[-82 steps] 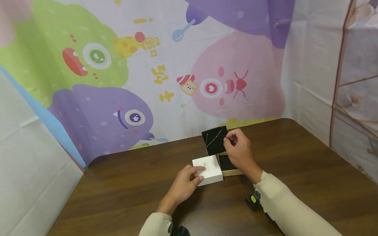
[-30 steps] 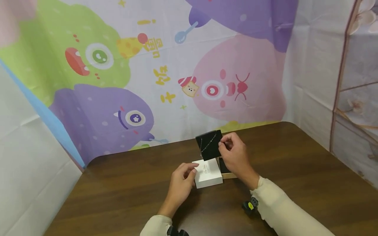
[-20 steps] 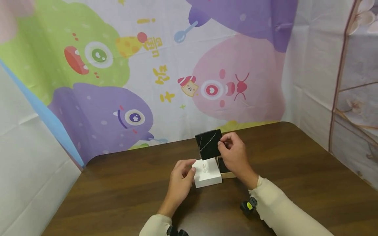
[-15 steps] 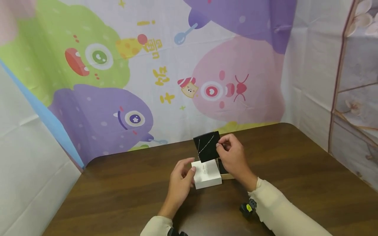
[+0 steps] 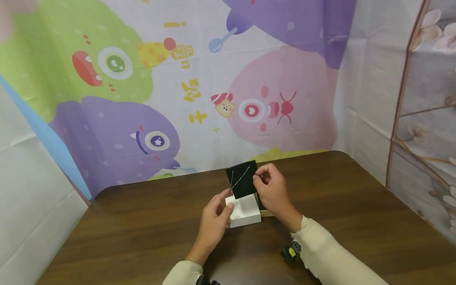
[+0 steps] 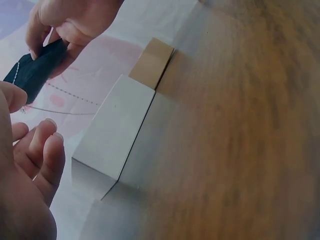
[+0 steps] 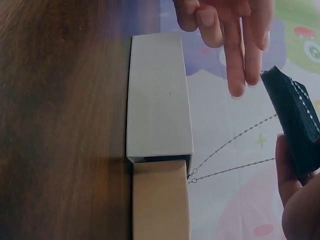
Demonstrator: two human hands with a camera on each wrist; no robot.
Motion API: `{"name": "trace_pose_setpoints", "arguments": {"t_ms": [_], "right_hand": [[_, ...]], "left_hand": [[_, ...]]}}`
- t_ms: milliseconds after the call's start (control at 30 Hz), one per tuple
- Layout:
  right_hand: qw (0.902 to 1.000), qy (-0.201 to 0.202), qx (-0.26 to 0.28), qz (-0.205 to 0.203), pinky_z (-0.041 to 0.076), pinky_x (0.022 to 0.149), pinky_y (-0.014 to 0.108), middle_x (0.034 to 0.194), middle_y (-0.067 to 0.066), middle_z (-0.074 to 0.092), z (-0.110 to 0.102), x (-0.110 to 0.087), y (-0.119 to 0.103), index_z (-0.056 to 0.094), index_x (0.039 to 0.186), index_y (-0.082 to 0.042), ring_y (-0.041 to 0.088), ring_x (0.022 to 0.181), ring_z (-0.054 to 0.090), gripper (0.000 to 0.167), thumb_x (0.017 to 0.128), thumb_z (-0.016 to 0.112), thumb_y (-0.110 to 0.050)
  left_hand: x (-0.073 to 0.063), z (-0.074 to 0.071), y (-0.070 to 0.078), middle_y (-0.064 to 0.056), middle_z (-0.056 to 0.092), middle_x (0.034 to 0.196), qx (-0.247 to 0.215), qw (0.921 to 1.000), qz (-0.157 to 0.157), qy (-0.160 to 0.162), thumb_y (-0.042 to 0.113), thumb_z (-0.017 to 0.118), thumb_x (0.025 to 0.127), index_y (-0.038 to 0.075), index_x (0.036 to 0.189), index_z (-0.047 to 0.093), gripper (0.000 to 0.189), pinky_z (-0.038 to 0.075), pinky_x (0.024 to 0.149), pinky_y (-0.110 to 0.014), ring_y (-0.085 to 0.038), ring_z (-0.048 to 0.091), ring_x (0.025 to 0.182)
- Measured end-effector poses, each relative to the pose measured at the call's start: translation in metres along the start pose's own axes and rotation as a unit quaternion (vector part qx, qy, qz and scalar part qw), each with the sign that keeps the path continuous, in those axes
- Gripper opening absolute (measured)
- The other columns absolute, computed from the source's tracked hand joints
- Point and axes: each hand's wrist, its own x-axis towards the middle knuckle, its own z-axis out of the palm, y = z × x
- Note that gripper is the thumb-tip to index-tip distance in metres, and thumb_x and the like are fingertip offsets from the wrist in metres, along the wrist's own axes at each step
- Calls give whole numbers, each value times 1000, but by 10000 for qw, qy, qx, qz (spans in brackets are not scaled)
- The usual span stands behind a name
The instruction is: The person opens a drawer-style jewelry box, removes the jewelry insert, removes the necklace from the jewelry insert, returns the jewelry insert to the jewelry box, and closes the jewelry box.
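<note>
Reaching with loosely straight fingers, the left hand (image 5: pixel 213 217) has come closer to the silver chain (image 5: pixel 240 177). Above the white box (image 5: pixel 246 215), the squarish black pad (image 5: pixel 247 185) stands tilted, top edge rising rightward; only the wrist views clearly show two strands running towards the tan box (image 7: pixel 160 200). The right hand (image 5: pixel 273 188) pinches the pad's right edge.

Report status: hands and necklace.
Right hand pinches black pad, raised. Left hand near its corner. Necklace draped over pad; chain hangs down where white box meets tan box, possible snag.
</note>
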Motion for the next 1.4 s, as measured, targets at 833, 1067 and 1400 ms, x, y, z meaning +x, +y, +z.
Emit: {"name": "trace_pose_setpoints", "arguments": {"t_ms": [833,1067,1400], "right_hand": [[9973,-624,-384,-110,48,68,24,88,6,63,-1,-6,9,60,96,-6,16,77,60,13,89,67,2],[9957,-774,-513,28,48,65,26,87,5,62,-3,-9,8,59,98,-8,16,75,59,14,90,68,-2],[9926,-1015,-114,649,55,84,37,107,13,70,-2,-7,8,57,122,-2,24,98,69,35,91,71,-8]], "left_hand": [[-1,3,-2,-12,69,90,117,9998,-156,37,26,67,98,8,112,66,22,52,53,-31,-18,59,57],[-1,3,-3,-14,65,81,88,9996,-226,146,22,67,98,8,97,64,14,53,52,-36,-28,61,57],[-5,2,21,-28,58,72,61,9991,-288,321,8,61,100,3,92,61,10,49,50,-27,-52,57,62]]}}
